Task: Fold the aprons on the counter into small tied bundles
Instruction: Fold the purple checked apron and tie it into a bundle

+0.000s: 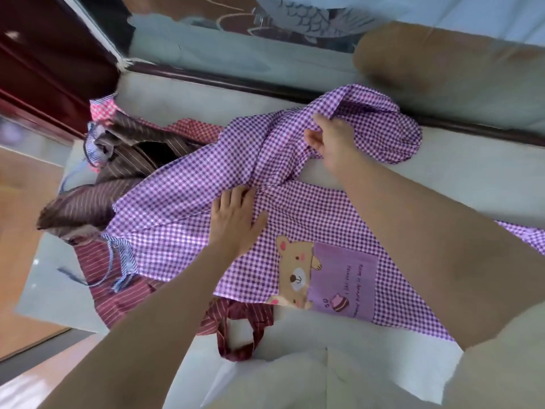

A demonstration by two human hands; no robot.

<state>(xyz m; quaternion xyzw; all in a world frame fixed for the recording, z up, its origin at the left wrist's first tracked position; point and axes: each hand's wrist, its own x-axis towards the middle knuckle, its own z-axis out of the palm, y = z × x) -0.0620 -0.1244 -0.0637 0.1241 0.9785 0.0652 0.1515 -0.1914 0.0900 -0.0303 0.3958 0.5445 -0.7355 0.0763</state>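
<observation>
A purple gingham apron [188, 225] with a bear pocket [330, 278] lies spread over the pale counter [460, 172]. My left hand [236, 219] lies flat on the middle of the apron with its fingers straight, pressing the cloth down. Farther back, my right hand [330, 140] grips a bunched fold of the same apron and holds it a little above the counter. A loop of the purple cloth [392, 134] curls out to the right behind that hand.
A brown striped apron [124, 163] is heaped at the left, with a red striped apron [124, 302] and its strap loop [236, 338] under the purple one. Blue striped ties [118, 261] trail at the left edge. A dark wooden rail [236, 84] borders the counter's far side.
</observation>
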